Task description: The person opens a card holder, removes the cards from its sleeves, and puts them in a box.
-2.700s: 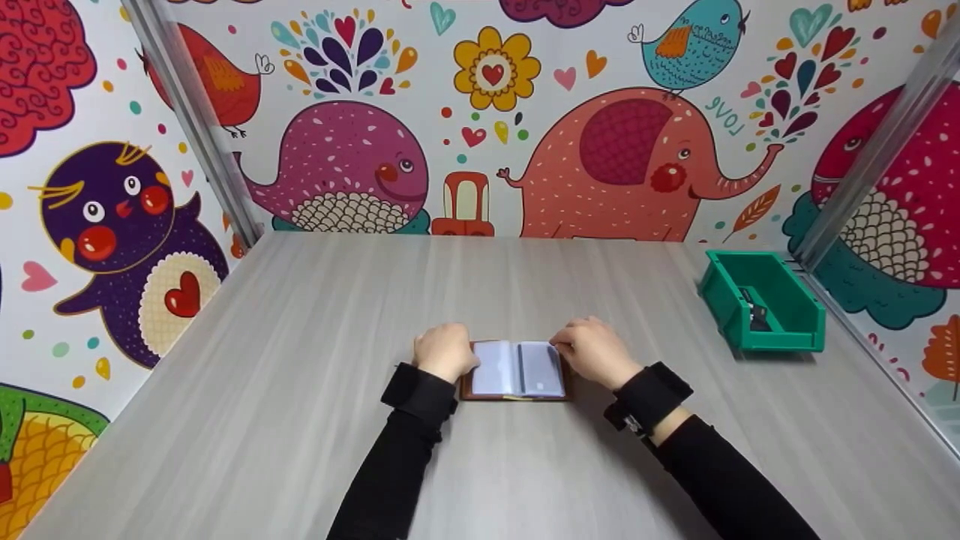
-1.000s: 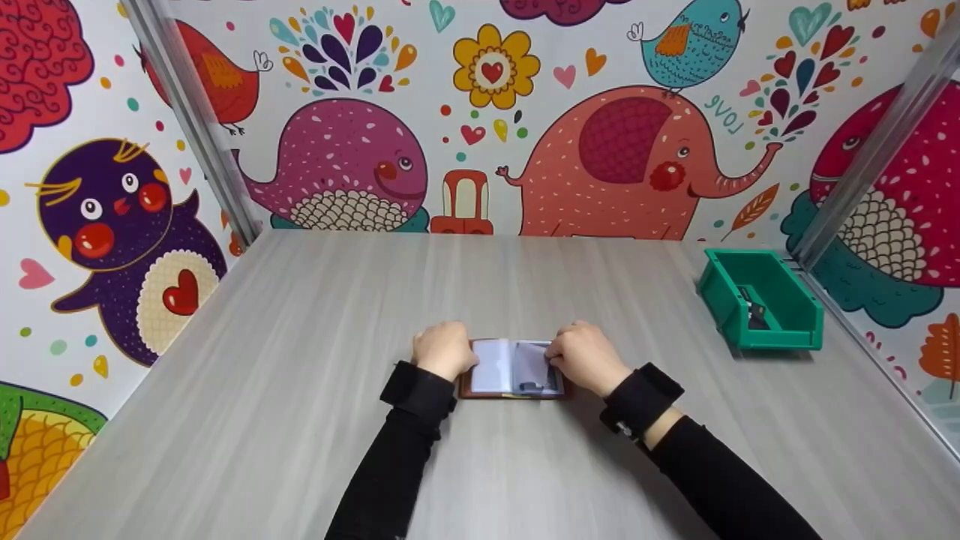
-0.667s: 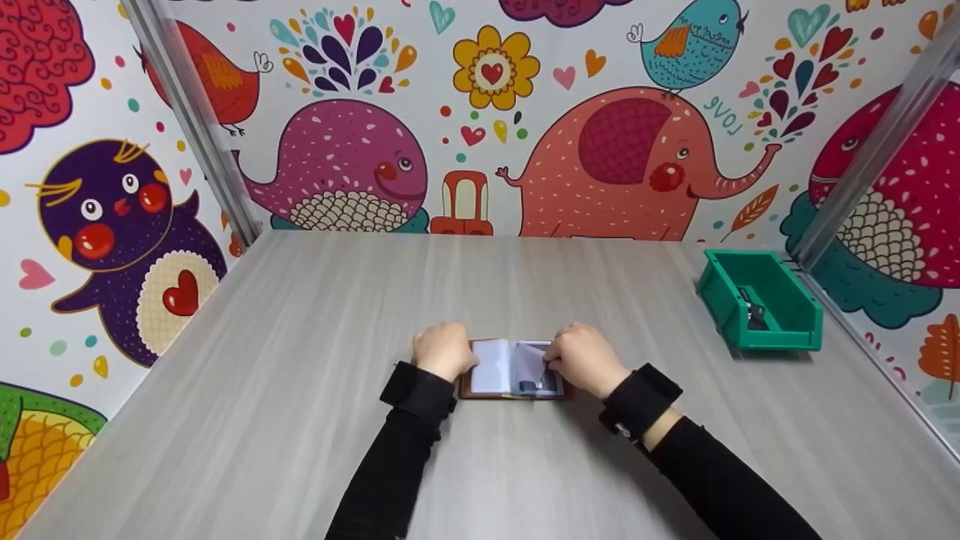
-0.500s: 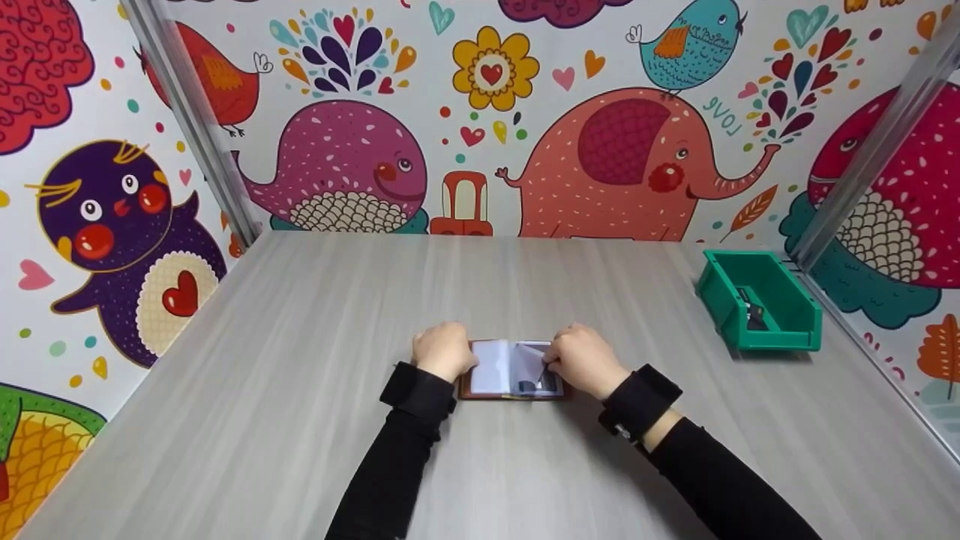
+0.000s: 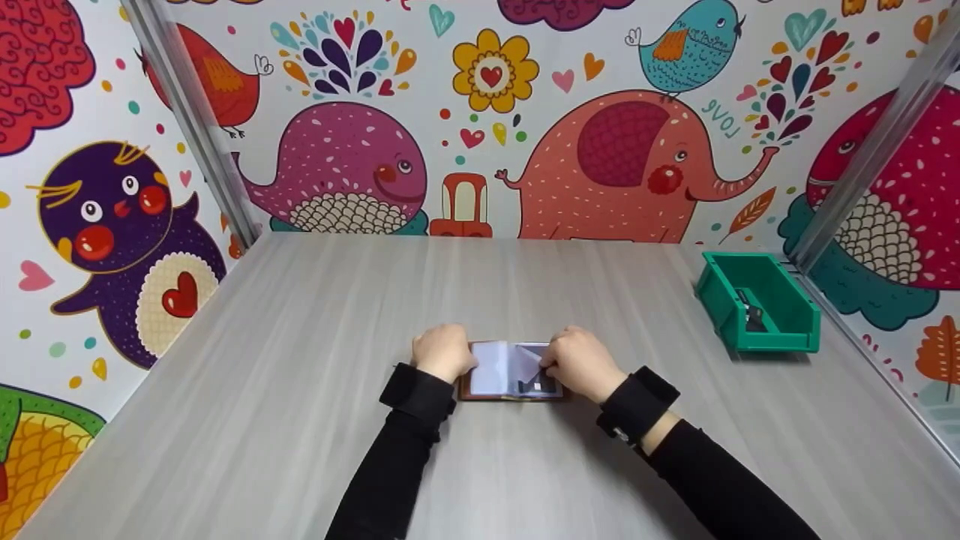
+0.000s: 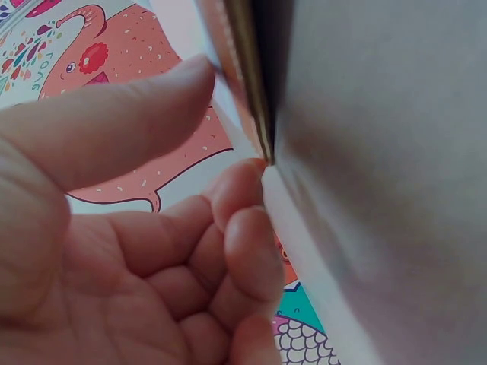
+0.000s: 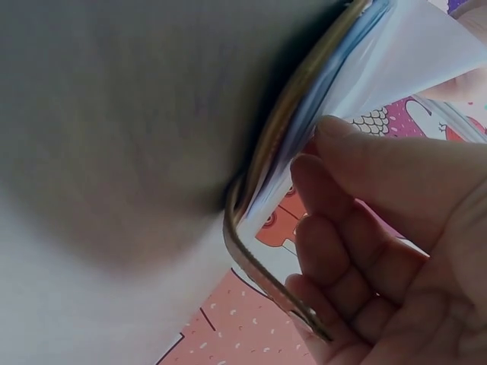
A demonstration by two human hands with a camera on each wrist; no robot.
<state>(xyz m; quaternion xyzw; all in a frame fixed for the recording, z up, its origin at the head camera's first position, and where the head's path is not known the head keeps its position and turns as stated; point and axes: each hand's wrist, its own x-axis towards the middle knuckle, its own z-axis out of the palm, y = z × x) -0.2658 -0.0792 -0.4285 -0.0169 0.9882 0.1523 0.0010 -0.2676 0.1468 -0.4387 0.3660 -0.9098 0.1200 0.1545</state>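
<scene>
At the right half of an open card holder [image 5: 466, 386] on the table [image 5: 337, 315], I log: one right hand [image 5: 583, 361], pinching a lifted translucent leaf [image 5: 529, 363]; one left hand [image 5: 442, 351], gripping the left edge. Too hard a pull, I judge, could crease that leaf. Farther right: one green bin [image 5: 772, 343].

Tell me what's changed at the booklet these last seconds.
The right hand has moved slightly left, lifting the right-hand page leftward; a dark surface shows beneath. The left hand stays at the left side of the booklet, and the green bin hasn't moved.
</scene>
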